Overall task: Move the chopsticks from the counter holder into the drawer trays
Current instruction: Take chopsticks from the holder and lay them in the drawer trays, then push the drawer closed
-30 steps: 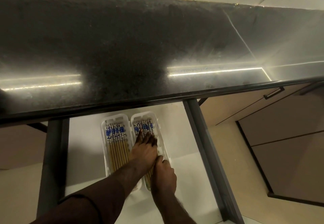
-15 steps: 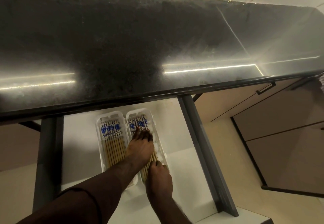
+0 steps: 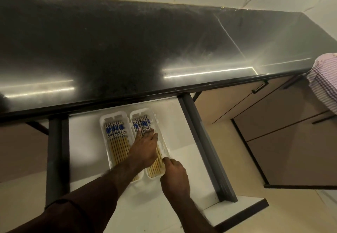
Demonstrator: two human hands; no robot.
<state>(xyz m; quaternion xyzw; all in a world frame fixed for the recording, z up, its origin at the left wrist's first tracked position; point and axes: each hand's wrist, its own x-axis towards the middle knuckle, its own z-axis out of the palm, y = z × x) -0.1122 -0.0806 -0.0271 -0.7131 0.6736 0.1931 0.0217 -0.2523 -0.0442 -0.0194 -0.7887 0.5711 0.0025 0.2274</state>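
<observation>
The dark desk point(image 3: 127, 50) is on top, and under it the white drawer point(image 3: 85, 141) is pulled out with two trays point(image 3: 125, 113) side by side. The chopsticks point(image 3: 116, 141) lie in both trays. The left hand point(image 3: 145, 148) presses flat, fingers straight, on the right tray's sticks, while the right hand point(image 3: 174, 175) pinches their near ends; a hard push could make them roll crooked or hop out.
</observation>
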